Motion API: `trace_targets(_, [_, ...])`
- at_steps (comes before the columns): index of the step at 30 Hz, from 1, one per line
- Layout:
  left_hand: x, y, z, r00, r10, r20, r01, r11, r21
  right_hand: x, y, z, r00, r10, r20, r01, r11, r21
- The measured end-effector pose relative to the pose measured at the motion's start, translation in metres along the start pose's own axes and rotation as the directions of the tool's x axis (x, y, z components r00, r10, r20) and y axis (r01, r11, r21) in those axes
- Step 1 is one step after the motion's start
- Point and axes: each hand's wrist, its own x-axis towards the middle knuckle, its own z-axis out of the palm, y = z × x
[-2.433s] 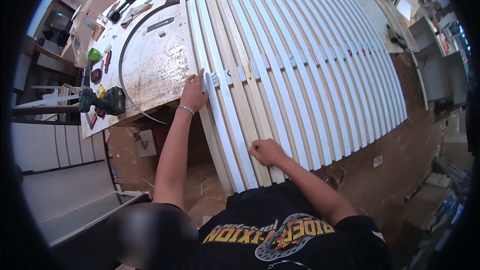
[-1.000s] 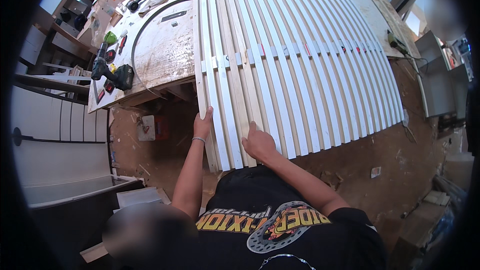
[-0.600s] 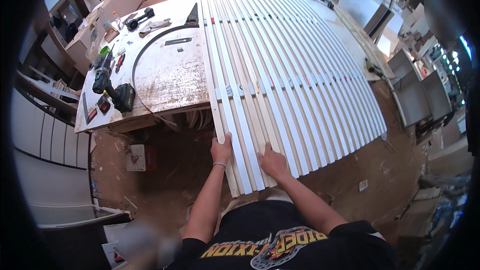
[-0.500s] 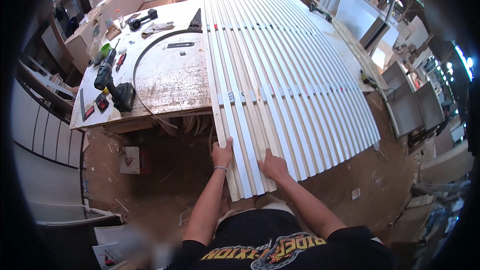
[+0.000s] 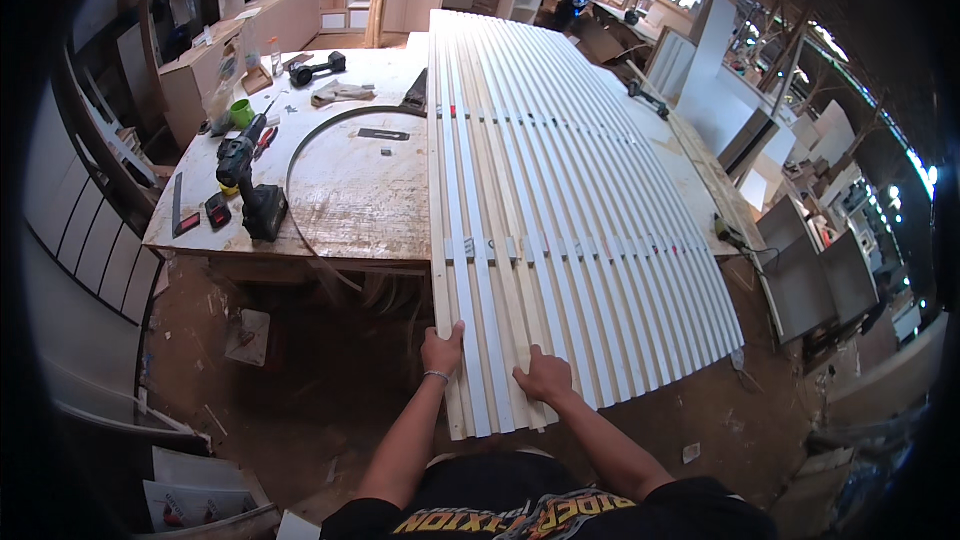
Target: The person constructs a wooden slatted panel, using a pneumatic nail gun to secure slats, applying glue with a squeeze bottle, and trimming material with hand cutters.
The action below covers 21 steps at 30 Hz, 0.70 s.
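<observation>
A large panel of long parallel slats [image 5: 600, 270], pale wood and white, lies across the workbench and juts over its near edge toward me. Short cross strips [image 5: 460, 248] run beneath the slats. At the near left corner my left hand [image 5: 442, 350] is closed round the outermost slat, thumb on top and fingers partly hidden at the side. A few slats to the right, my right hand [image 5: 547, 376] is closed on a bare wooden slat near its end, its thumb laid along the top. Its fingertips are hidden between the slats.
On the workbench [image 5: 360, 190], left of the panel, are a cordless drill [image 5: 245, 175], a second power tool [image 5: 318, 68], a battery [image 5: 217, 208], a green cup [image 5: 242, 113] and a curved dark strip [image 5: 300, 150]. Another tool [image 5: 730, 232] lies at the right edge. Cabinet boxes [image 5: 800, 270] stand right.
My view has tilted up, so the bench, panel and hands sit lower in the picture. Both hands keep their grip on the slats; the panel shows no clear shift on the bench.
</observation>
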Motion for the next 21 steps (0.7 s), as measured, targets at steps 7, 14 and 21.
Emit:
trace_targets(7, [-0.007, 0.013, 0.007, 0.999, 0.047, 0.008, -0.047, 0.999, -0.017, 0.009, 0.005, 0.028, 0.994, 0.064, -0.092, -0.05, 0.988, 0.149])
trace_targets(14, [0.0, 0.008, 0.013, 0.999, 0.045, -0.013, -0.045, 0.999, 0.026, 0.027, -0.001, 0.008, 0.985, 0.16, -0.061, -0.139, 0.953, 0.268])
trace_targets(21, [0.0, 0.014, 0.011, 1.0, 0.014, -0.002, -0.014, 1.0, -0.002, 0.019, 0.008, -0.02, 0.99, 0.123, -0.068, -0.097, 0.948, 0.303])
